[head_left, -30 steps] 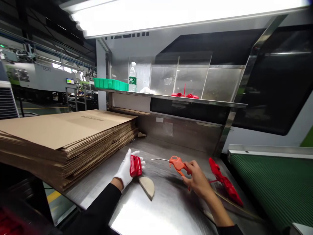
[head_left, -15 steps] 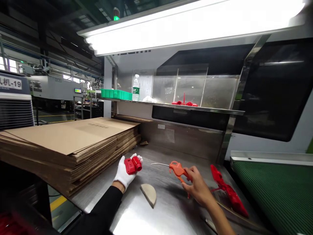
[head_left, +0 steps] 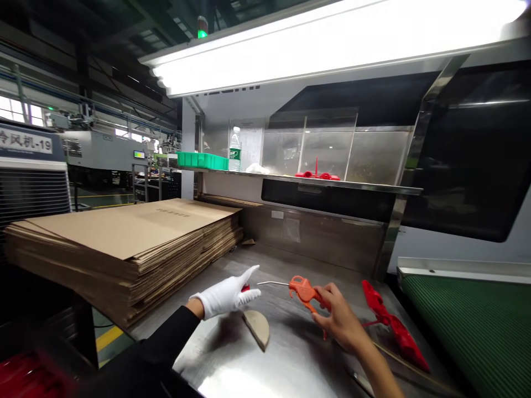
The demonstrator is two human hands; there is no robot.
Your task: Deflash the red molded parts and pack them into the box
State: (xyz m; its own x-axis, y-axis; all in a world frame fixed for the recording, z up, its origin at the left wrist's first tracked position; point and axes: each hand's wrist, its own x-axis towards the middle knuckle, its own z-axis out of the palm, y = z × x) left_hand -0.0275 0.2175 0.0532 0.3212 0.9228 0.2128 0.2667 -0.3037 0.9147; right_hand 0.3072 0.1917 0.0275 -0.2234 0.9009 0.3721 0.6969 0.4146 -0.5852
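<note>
Hands apart over the counter (head_left: 305, 354), each is closed on something: the gloved left hand (head_left: 226, 296) wraps a red part (head_left: 245, 287), and the bare right hand (head_left: 342, 318) grips the handle of an orange air gun (head_left: 302, 289). Half a second ago the red part lay in plain view on the upturned palm; now the glove has rolled over, and only a sliver of red shows between thumb and fingers. Its nozzle (head_left: 272, 283) has hardly shifted against the right hand, but the left has come close to its tip, so I judge the part is being presented to the nozzle; whether air is flowing I cannot tell. Below the left hand, toward the counter's front edge, lies a beige half-round pad (head_left: 258, 327). Another red moulding (head_left: 402, 337) rests along the right edge, and stacked cardboard (head_left: 182, 232) covers the left.
</note>
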